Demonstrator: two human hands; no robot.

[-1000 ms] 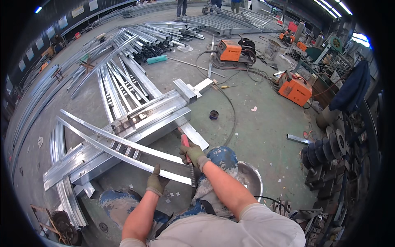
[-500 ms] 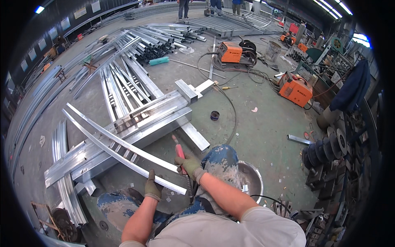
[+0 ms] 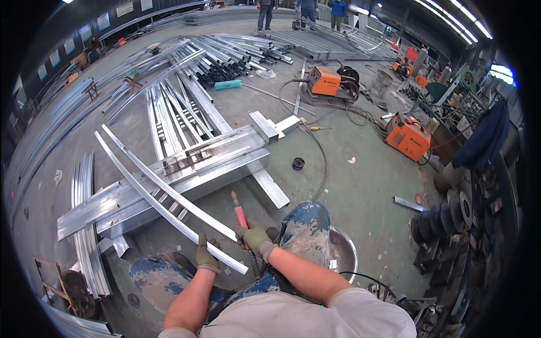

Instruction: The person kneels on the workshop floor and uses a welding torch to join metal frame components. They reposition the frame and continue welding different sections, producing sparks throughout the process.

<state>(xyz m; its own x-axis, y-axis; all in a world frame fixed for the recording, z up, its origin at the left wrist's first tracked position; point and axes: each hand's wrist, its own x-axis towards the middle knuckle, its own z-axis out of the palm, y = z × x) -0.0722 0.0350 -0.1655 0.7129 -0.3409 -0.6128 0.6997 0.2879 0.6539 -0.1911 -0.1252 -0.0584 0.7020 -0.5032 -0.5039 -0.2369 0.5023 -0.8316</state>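
Two curved silvery metal bars joined by short crosspieces, a curved frame (image 3: 163, 209), lie slantwise over a stack of straight rectangular steel tubes (image 3: 211, 151). My gloved left hand (image 3: 207, 255) is closed around the nearer bar close to its near end. In my gloved right hand (image 3: 256, 239) is a welding torch (image 3: 239, 213) with a red handle, its tip pointing away from me toward the tubes. The torch's ribbed cable runs down between my knees. My right fingers are at the end of the farther bar; whether they touch it, I cannot tell.
Orange welding machines (image 3: 325, 81) stand ahead and right, with cables trailing over the floor. Long tubes (image 3: 169, 121) are piled beyond the stack. A metal basin (image 3: 350, 253) sits by my right knee, wire spools (image 3: 442, 217) stand far right, and several people (image 3: 266, 14) stand at the back.
The curved frame has swung slightly, its far end to the right and its near end to the left. My left hand stays on it, the torch stays in my right, and the view has shifted.
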